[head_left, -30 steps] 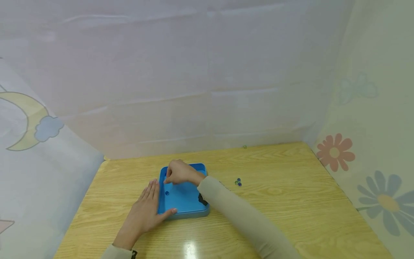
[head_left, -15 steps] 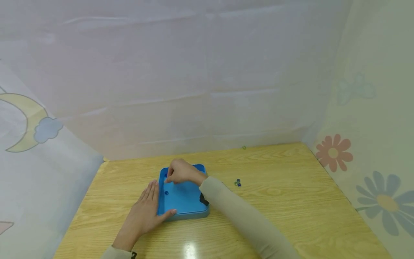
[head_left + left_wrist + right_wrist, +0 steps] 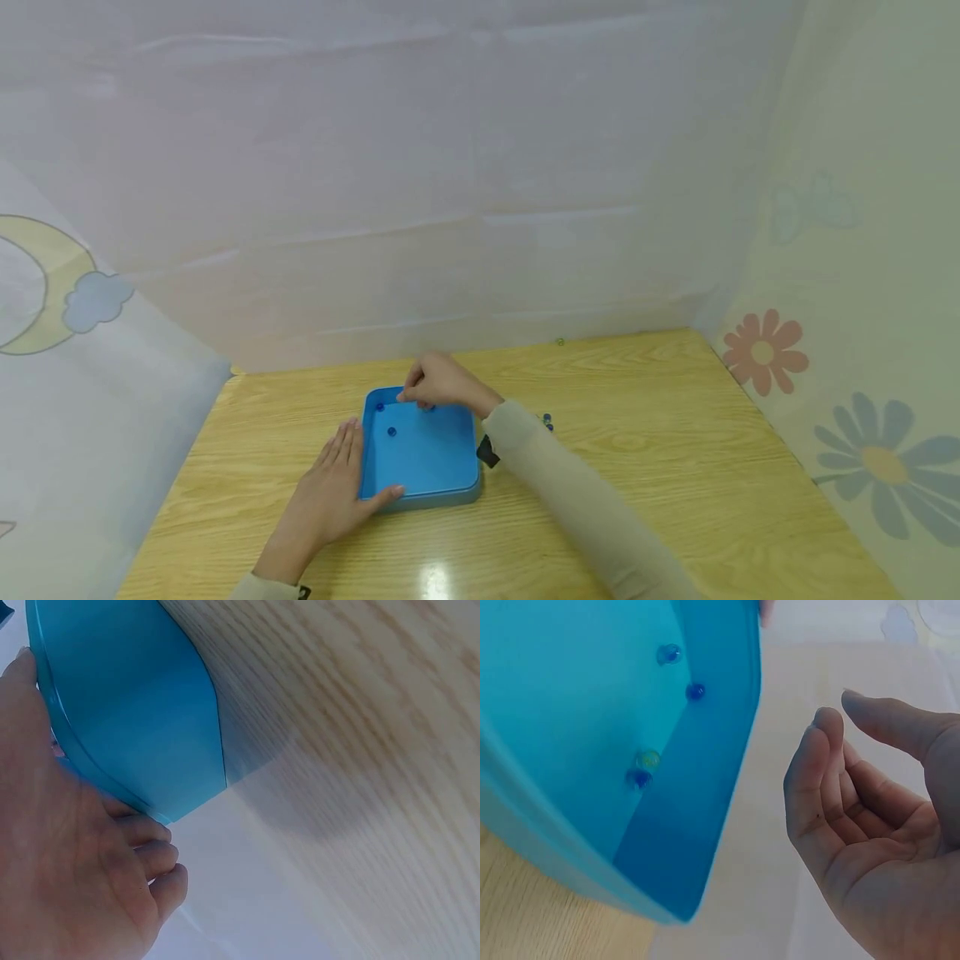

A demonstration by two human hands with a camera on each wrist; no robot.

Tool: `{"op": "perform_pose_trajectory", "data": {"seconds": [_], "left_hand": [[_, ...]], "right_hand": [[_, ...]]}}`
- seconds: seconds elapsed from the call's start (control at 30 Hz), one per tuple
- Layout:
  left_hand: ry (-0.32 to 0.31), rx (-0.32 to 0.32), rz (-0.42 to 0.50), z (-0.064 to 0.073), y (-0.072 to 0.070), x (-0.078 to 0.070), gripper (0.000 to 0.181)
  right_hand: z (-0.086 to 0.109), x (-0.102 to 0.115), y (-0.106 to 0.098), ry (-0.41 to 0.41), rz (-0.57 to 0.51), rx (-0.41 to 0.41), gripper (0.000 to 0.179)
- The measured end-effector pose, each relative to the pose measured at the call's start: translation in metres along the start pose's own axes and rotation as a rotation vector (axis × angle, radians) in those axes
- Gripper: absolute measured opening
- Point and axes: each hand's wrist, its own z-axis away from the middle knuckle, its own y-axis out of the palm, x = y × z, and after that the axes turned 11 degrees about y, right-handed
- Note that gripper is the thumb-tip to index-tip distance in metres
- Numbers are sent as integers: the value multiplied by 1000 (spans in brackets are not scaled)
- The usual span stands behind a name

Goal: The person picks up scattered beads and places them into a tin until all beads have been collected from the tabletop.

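A shallow blue plastic tray [image 3: 431, 471] stands on the wooden table. My left hand [image 3: 330, 492] lies against its left side with straight fingers, thumb over the front rim; in the left wrist view fingertips show at the edge of the tray [image 3: 135, 697]. Over the tray's far end is my right hand [image 3: 444, 382]. In the right wrist view that hand [image 3: 870, 825] has loosely curled fingers, a gap between thumb and index finger, and nothing held. Inside the tray lie a blue marble [image 3: 670, 654], a dark blue marble [image 3: 695, 691], and a yellow-green marble [image 3: 649, 759] touching another blue marble [image 3: 638, 779].
A small group of marbles [image 3: 548, 419] sits on the table right of the tray, partly behind the right sleeve [image 3: 577, 492]. One greenish marble [image 3: 560, 342] lies near the table's back edge. Printed cloth walls [image 3: 360, 283] enclose the table at the back and both sides.
My right hand has lifted away from the tray's left part and moved right and back, showing marbles in the far part. The marble in the middle left has shifted slightly. My left hand stays put.
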Motion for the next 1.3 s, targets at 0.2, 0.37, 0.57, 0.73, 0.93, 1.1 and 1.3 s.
{"op": "perform_pose_trajectory", "data": {"seconds": [0.2,0.37,0.57,0.73,0.93,1.1,1.3], "left_hand": [[-1,1,-3,0,-1,-1,122],[-4,-1,-3,-1,-1,-1,121],[2,-1,-7,-1,0,-1,121],[8,-1,-6,-1,-1,-1,121],[1,1,3,1,-2,-1,121],[4,-12,-3,2,0,1,121],[11,-23,-13,2,-1,2,121]], "right_hand": [[1,-17,-21,1,-134,-6,17],[-1,-39,-39,21,-257,-26,19],[3,-64,-58,66,-303,-85,20],[8,-85,-71,113,-359,-124,22],[12,-108,-82,142,-379,-173,24],[17,-122,-91,164,-394,-196,28],[22,-137,-100,201,-387,-255,28]]}}
